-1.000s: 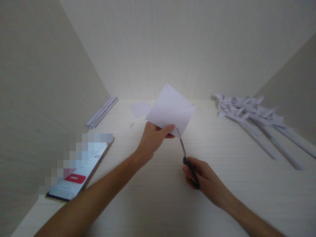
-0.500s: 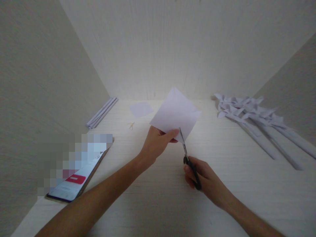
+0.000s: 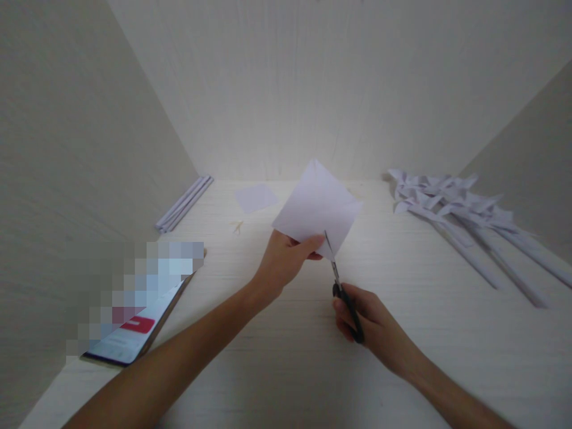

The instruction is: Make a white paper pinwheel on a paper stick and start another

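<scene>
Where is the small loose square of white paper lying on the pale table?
Head view: the small loose square of white paper lies far back, left of centre, behind the held folded white sheet.

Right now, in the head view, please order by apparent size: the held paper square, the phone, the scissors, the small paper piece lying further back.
1. phone and held paper square: look alike, and the phone is nearer, so unsure.
2. scissors.
3. small paper piece.

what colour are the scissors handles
Black, on the scissors in the right hand; the head view shows it best.
</scene>
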A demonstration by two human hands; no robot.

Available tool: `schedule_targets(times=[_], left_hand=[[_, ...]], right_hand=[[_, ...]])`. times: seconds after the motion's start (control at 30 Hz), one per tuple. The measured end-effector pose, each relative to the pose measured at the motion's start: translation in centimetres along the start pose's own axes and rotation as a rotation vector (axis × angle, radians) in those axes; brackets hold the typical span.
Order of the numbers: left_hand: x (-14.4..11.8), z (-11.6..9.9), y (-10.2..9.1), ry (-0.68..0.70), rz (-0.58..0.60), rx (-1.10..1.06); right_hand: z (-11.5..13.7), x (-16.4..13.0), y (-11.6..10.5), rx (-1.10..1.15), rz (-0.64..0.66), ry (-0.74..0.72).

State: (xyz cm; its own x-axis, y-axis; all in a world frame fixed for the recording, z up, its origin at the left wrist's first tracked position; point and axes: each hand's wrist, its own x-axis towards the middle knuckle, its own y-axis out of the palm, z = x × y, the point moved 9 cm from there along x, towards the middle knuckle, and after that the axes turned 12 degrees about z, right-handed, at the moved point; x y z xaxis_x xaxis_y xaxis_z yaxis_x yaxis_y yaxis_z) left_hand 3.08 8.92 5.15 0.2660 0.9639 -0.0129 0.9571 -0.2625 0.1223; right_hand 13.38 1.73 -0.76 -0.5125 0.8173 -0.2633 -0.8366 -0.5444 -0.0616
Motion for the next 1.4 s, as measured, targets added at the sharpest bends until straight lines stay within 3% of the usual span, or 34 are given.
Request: schedule_targets(times=[1.4], left_hand=[[-0.1,1.4,0.9,-0.060,0.089,0.036]], right_hand=[[-0.2,0.0,-0.5,-0.005,-0.035,0.013]])
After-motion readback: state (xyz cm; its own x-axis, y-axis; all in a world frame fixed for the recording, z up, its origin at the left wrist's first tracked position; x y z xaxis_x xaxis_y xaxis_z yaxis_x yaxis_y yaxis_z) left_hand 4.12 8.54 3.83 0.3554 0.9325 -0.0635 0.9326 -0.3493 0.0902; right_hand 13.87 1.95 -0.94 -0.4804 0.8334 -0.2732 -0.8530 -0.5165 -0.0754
